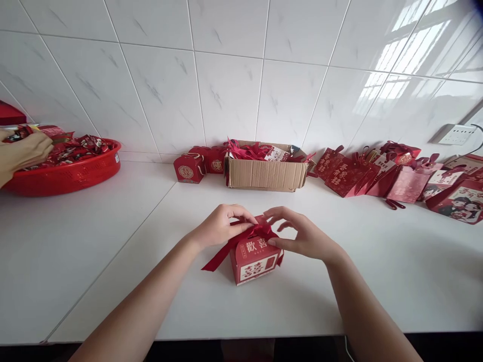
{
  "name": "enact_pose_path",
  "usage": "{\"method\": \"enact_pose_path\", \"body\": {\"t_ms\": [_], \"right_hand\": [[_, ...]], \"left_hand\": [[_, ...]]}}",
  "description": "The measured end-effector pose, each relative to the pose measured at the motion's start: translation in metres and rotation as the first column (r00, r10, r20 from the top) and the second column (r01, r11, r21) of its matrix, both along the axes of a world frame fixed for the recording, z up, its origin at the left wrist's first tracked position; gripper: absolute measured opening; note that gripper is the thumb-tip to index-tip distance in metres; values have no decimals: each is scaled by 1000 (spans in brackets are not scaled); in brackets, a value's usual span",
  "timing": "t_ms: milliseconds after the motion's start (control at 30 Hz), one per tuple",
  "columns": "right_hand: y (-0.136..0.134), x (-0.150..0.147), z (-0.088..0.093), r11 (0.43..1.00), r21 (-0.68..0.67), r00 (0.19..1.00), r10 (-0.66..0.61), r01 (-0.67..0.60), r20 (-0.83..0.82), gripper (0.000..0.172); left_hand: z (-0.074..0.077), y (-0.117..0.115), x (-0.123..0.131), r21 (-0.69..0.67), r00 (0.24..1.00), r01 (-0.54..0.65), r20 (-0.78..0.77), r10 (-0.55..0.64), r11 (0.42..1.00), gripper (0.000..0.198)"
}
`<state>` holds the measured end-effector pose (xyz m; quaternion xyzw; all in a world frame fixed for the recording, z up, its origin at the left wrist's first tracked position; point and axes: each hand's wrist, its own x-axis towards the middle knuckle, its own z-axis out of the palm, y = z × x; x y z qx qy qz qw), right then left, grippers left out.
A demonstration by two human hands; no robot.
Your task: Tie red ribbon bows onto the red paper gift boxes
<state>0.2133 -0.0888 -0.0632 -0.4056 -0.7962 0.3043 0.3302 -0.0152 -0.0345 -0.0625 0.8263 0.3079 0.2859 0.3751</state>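
Note:
A small red gift box (253,259) with white characters stands on the white counter (94,241) in front of me. A dark red ribbon (222,254) is tied over its top, one tail trailing down to the left. My left hand (221,225) pinches the ribbon at the box's top left. My right hand (302,234) pinches the ribbon at the top right, thumb against the box's upper edge. Both hands meet over the bow.
A cardboard box (266,173) of red ribbons sits against the tiled wall, with two finished red boxes (196,166) to its left. Flat red boxes and bags (400,178) lie at the right. A red basket (64,173) of wrapped sweets stands far left, another person's hand (22,153) reaching into it.

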Motion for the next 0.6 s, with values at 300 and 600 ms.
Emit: {"method": "enact_pose_path", "body": {"t_ms": [300,600], "right_hand": [[29,-12,-5,995,95,996,-46,39,75,39],[62,-14,8,944,324,966,-28,-59,258,23]], "left_hand": [[4,29,0,213,985,-125,-88,147,969,20],[23,60,-7,149,971,13,-239,24,989,20]]}}
